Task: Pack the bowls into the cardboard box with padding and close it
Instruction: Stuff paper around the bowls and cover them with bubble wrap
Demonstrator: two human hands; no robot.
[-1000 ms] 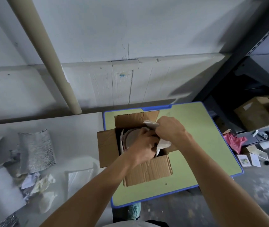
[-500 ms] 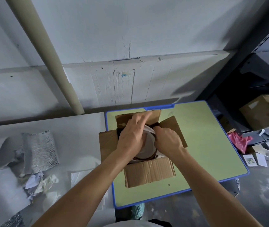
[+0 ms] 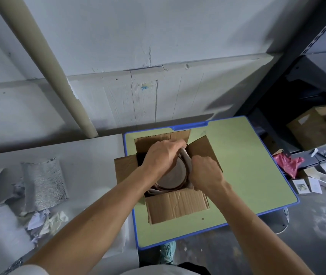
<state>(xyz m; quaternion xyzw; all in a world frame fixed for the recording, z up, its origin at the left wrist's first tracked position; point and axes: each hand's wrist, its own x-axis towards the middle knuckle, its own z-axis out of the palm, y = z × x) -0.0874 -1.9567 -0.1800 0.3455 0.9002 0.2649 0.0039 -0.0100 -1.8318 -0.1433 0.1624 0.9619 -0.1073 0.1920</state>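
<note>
An open cardboard box [image 3: 176, 205] stands on a green table with a blue rim [image 3: 243, 161], its four flaps spread outward. Inside it lies a stack of brownish bowls [image 3: 173, 178], rims showing at the right and near side. My left hand [image 3: 161, 156] lies palm-down over the far left of the top bowl, fingers curled over its far rim. My right hand [image 3: 204, 172] is a closed fist pushed down between the bowls' right rim and the box wall; what it holds is hidden. The white padding seen before is out of sight.
A white bench to the left carries silver foil padding [image 3: 43, 183] and crumpled paper [image 3: 45, 223]. A beige pipe [image 3: 45, 66] slants down the wall. At the right are dark shelving with a cardboard carton [image 3: 314, 130], a pink bag [image 3: 288, 165] and papers on the floor.
My right hand has pushed down from above the box into the gap at the bowls' right side, taking the white padding out of sight. My left hand has slid to the bowl's far rim.
</note>
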